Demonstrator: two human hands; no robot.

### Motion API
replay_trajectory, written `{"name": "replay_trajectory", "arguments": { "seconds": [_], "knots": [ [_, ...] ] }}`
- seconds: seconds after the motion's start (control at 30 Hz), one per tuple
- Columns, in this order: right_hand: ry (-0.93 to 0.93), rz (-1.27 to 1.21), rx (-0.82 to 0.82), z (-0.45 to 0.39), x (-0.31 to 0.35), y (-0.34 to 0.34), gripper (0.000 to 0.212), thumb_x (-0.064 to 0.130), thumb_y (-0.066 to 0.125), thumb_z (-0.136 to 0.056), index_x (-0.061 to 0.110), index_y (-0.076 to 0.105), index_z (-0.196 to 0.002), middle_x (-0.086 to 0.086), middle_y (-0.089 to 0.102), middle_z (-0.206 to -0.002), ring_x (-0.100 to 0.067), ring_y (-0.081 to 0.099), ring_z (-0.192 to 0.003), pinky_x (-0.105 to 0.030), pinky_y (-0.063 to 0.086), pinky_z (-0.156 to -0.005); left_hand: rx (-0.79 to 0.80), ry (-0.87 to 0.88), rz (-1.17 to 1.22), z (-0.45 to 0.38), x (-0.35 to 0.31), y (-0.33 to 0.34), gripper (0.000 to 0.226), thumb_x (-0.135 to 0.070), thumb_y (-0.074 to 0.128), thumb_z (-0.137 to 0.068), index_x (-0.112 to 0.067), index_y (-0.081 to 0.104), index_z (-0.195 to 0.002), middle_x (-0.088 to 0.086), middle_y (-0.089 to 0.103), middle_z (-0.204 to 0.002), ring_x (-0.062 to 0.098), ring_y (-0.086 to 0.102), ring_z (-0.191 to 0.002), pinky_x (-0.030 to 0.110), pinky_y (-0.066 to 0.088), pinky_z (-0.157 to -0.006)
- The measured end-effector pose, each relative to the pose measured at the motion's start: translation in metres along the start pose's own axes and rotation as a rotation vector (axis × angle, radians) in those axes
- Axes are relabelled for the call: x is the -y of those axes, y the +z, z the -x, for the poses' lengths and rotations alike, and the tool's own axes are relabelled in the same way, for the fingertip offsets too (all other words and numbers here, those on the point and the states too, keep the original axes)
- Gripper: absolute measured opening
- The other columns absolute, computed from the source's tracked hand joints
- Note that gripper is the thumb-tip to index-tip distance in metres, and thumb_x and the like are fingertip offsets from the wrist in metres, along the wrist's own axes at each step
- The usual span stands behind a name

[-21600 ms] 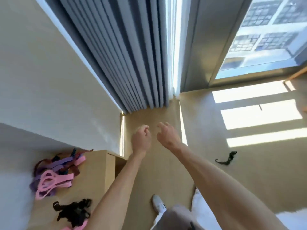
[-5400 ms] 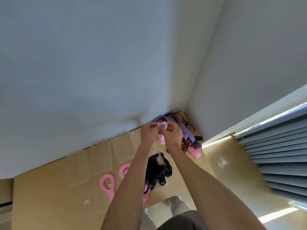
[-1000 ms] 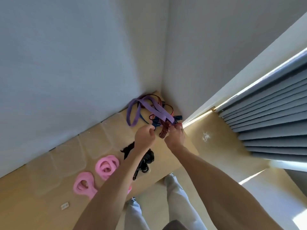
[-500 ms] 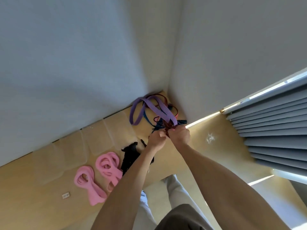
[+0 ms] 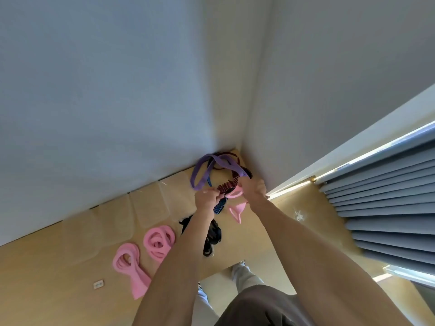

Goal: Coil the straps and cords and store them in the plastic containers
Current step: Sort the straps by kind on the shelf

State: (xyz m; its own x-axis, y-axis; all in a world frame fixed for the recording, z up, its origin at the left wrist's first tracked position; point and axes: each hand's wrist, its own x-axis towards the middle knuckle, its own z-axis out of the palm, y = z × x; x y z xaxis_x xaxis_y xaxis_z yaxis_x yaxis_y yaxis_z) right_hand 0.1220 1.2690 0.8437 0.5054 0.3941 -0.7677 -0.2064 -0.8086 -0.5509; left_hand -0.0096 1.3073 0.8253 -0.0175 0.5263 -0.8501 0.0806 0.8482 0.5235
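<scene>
A tangle of straps lies in the far corner of the wooden table (image 5: 58, 262): a purple strap (image 5: 203, 170), a red-and-black striped strap (image 5: 229, 184), a blue strap (image 5: 220, 207) and a pink strap (image 5: 236, 209). My left hand (image 5: 206, 200) pinches the striped strap where the blue one hangs down. My right hand (image 5: 253, 188) grips the striped and pink straps just beside it. Two coiled pink straps (image 5: 159, 241) (image 5: 128, 263) lie on the table at left. A black cord bundle (image 5: 211, 236) sits partly hidden under my left forearm.
Several clear plastic containers (image 5: 150, 208) stand in a row along the wall behind the coils. A small white tag (image 5: 98, 284) lies near the front left. Grey curtains (image 5: 386, 208) hang at right beyond the table's edge. My legs show below the table.
Both hands have pulled the striped strap out of the pile, and a pink strap and a blue strap now hang from them. The view has shifted slightly.
</scene>
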Motion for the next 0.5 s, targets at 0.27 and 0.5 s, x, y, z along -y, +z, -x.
{"name": "replay_trajectory", "arguments": {
  "seconds": [0.27, 0.5],
  "knots": [
    [-0.036, -0.233, 0.096, 0.03, 0.019, 0.012, 0.007, 0.011, 0.061, -0.072, 0.007, 0.058, -0.067, -0.01, 0.045, -0.059, -0.02, 0.036, -0.051, -0.028, 0.026, -0.051, -0.094, -0.171, -0.233, 0.019, -0.02, -0.01, 0.022, -0.023, 0.051, -0.098, -0.004, 0.053, -0.109, 0.012, 0.065, -0.083, 0.022, 0.059, -0.058, 0.025, 0.044, -0.046],
    [-0.057, -0.223, 0.192, 0.051, 0.01, 0.013, 0.017, 0.019, 0.063, -0.061, 0.017, 0.051, -0.048, -0.001, 0.045, -0.05, -0.017, 0.037, -0.041, -0.021, 0.031, -0.044, 0.447, -0.365, 0.327, 0.035, -0.014, -0.01, 0.02, -0.02, 0.058, -0.092, 0.0, 0.062, -0.095, 0.018, 0.067, -0.089, 0.04, 0.069, -0.081, 0.039, 0.057, -0.06]
  ]
}}
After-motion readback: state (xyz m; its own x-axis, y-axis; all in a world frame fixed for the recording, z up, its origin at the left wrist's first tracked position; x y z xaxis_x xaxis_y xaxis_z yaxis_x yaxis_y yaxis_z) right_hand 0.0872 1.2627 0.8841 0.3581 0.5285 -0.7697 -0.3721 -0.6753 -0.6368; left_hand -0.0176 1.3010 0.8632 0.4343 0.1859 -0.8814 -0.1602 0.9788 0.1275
